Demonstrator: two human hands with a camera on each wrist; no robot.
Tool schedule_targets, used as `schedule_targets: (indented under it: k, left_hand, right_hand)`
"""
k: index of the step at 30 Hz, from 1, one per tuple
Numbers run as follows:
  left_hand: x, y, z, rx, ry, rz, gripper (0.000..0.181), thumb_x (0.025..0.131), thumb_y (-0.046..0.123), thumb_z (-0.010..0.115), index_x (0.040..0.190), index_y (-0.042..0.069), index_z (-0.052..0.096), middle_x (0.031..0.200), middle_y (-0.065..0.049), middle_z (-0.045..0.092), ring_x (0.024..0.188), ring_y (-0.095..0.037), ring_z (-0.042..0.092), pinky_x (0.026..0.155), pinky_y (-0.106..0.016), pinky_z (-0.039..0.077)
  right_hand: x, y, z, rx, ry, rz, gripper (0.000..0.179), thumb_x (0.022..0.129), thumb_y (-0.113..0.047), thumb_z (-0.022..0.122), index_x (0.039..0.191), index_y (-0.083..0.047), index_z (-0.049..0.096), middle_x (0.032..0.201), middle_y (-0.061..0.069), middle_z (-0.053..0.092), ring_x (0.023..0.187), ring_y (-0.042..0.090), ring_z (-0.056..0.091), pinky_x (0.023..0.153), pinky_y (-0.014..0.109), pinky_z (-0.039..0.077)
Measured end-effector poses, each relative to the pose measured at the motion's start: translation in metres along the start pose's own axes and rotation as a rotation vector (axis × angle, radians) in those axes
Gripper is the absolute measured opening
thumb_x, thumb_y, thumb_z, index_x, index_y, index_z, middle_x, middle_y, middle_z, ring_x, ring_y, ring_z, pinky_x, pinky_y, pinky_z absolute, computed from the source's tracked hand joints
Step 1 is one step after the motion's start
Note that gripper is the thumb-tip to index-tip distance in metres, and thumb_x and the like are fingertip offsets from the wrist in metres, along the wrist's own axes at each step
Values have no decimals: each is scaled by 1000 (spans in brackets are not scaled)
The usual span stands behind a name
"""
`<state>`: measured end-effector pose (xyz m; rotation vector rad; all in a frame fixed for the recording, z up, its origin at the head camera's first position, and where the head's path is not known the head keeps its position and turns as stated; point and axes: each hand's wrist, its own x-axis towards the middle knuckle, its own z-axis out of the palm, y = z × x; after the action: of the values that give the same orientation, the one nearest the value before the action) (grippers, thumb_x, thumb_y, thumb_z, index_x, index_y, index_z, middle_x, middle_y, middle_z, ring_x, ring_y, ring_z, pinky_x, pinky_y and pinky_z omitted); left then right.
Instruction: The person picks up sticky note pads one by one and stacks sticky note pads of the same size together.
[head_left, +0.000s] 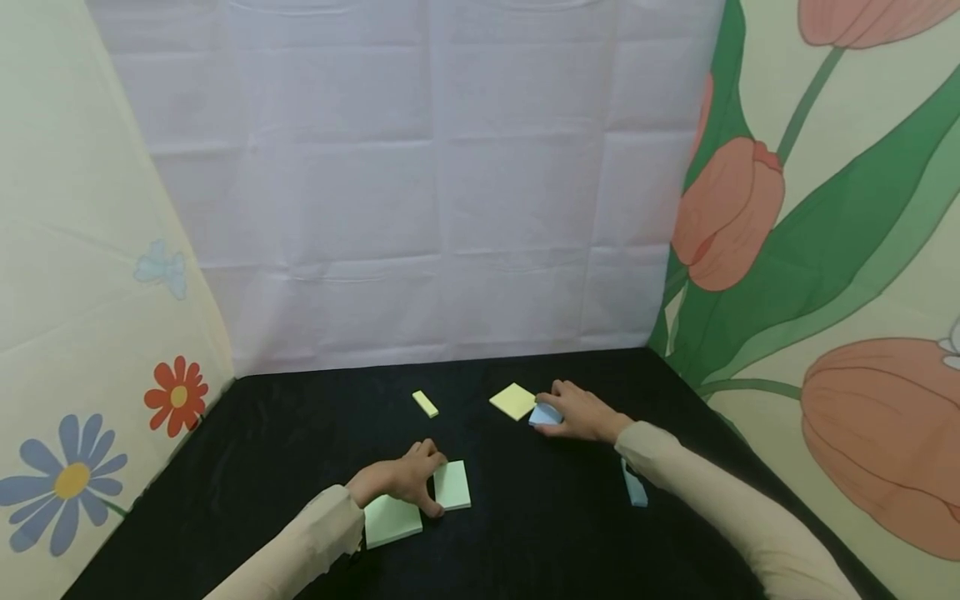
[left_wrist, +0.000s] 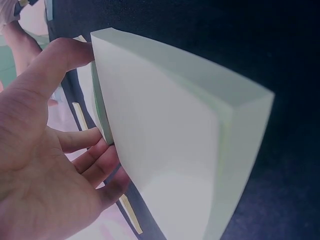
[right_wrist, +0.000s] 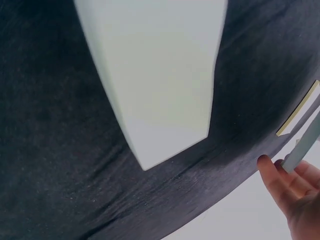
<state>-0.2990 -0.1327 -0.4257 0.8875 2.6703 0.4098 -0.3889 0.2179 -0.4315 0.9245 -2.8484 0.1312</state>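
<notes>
My left hand (head_left: 401, 479) spans the left edge of a small pale green sticky note pad (head_left: 453, 485). Its thumb and fingertips grip opposite ends of that pad, which shows as a green edge in the left wrist view. Below the palm lies a larger green sticky note pad (head_left: 393, 521), which fills much of the left wrist view as a whitish block (left_wrist: 165, 115). Farther off, my right hand (head_left: 583, 412) holds a blue sticky note pad (head_left: 545, 414) between thumb and fingers. That pad's blue-grey side (right_wrist: 302, 145) faces the right wrist camera.
A yellow square pad (head_left: 513, 402) lies just left of the blue one. Farther left is a narrow yellow pad (head_left: 425, 404). A narrow blue pad (head_left: 634, 485) lies partly under the right sleeve. The black-covered table (head_left: 540, 533) ends at a white cloth (head_left: 442, 183) behind, with floral cloths at both sides.
</notes>
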Motion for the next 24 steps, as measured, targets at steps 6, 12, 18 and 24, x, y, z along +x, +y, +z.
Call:
schedule_targets:
  k: [6, 12, 18, 24]
  left_hand:
    - [0, -1, 1, -3, 1, 1, 63, 80, 29, 83, 129, 4, 53, 110, -2, 37, 96, -19, 35, 79, -33, 37]
    - [1, -2, 1, -6, 0, 6, 64, 80, 29, 83, 130, 5, 52, 110, -1, 37, 95, -18, 34, 79, -32, 37]
    - [1, -1, 1, -17, 5, 5, 64, 80, 28, 83, 130, 5, 52, 110, -1, 37, 96, -18, 34, 79, -32, 37]
    - [0, 0, 2, -11, 3, -2, 64, 80, 29, 83, 130, 5, 52, 110, -1, 37, 96, -18, 34, 79, -32, 37]
  right_hand:
    - [0, -3, 0, -3, 5, -24, 60, 92, -59, 60, 131, -14, 62, 100, 2, 49, 79, 14, 43, 62, 29, 41]
    - [0, -6, 3, -15, -12, -35, 62, 91, -63, 58, 131, -15, 62, 101, 1, 50, 80, 12, 43, 63, 28, 41]
    - [1, -11, 3, -3, -24, -46, 61, 91, -62, 59, 131, -16, 62, 103, 2, 50, 81, 13, 44, 64, 30, 42]
    - [1, -13, 3, -9, -21, -55, 61, 92, -61, 59, 132, -16, 62, 103, 2, 50, 81, 13, 44, 64, 30, 42]
